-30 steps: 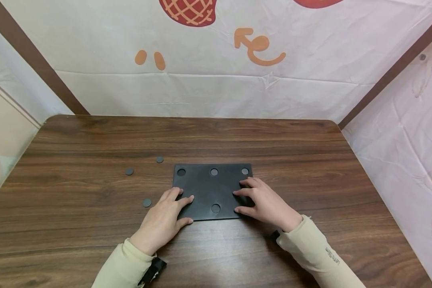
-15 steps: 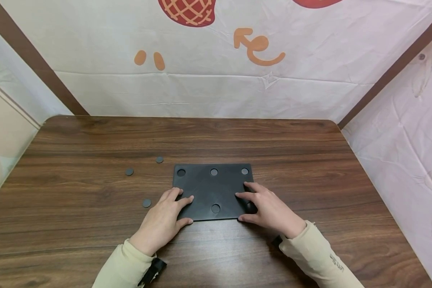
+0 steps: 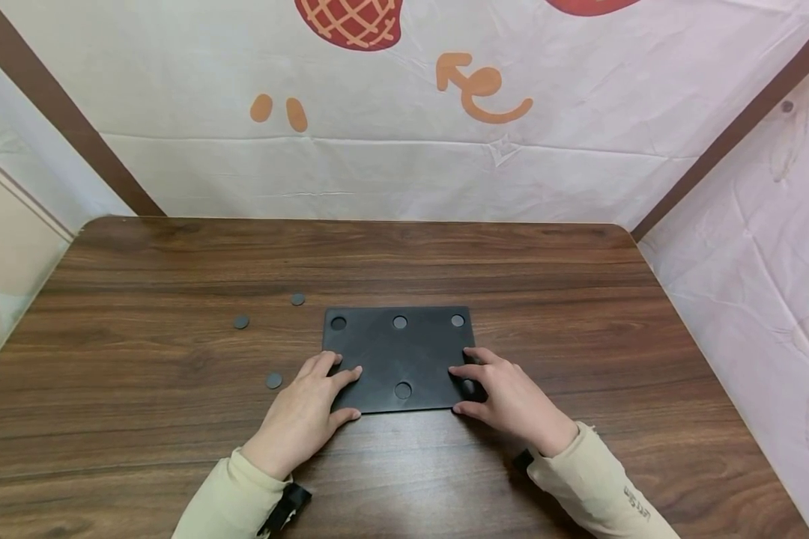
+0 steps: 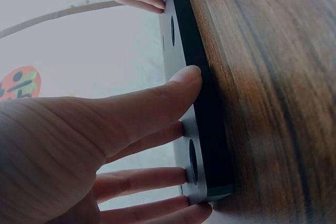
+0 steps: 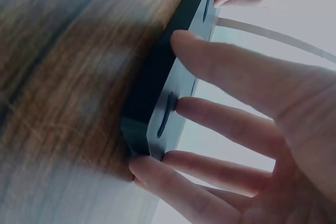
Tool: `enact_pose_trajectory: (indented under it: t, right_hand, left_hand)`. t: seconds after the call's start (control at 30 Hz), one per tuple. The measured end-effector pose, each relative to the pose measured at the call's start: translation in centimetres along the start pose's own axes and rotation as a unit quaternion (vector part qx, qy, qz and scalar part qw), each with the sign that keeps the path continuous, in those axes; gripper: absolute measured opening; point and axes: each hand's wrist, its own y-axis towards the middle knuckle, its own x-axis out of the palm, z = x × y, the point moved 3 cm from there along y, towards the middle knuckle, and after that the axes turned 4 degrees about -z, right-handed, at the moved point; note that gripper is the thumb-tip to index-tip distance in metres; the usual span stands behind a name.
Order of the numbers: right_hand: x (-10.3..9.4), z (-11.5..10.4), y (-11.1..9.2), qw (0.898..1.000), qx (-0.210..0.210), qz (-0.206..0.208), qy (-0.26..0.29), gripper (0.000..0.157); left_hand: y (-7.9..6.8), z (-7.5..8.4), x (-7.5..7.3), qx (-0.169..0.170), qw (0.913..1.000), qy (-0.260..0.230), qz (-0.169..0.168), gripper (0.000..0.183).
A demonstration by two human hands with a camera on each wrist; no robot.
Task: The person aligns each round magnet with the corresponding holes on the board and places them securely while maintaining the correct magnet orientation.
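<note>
A flat black rectangular plate (image 3: 428,352) with round recesses lies on the table. My left hand (image 3: 297,419) rests on its near left corner, fingers spread and fairly straight; in the left wrist view the thumb (image 4: 184,80) touches the front edge. My right hand (image 3: 515,400) lies at the near right corner. Its thumb (image 5: 191,48) presses the front edge, with fingertips on the top and side around a corner recess (image 5: 166,115). The far left recess (image 3: 338,323) looks dark; the far middle recess (image 3: 400,322) and far right recess (image 3: 458,321) show paler grey.
Left of the plate lie three small dark grey discs: one disc (image 3: 298,299) near its far left corner, another disc (image 3: 241,322) farther left, and a disc (image 3: 273,381) close to the left hand. A white printed curtain (image 3: 404,172) hangs behind the wooden table (image 3: 580,284).
My right hand has slid right and toward me, from over the plate's right part to its near right corner, uncovering the recess there. The left hand and plate stay put.
</note>
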Motion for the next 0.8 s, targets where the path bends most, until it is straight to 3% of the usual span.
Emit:
enact_pose_trajectory:
  t: [0.37,0.63,0.8]
  right_hand:
    - [-0.10,0.18,-0.26,1.000,-0.006,0.003,0.009,0.038]
    - [-0.25,0.29,-0.23,1.000,-0.025,-0.001,0.004,0.038]
    - [-0.30,0.43,-0.34,1.000,-0.029,-0.001,0.002,0.037]
  left_hand:
    - [-0.25,0.02,0.06,0.005,0.9999,0.010,0.009,0.052]
    - [-0.56,-0.36,-0.09,0.002,0.9993,0.025,-0.029,0.054]
    - [-0.72,-0.76,-0.42,0.009,0.9992,0.030,-0.024,0.051]
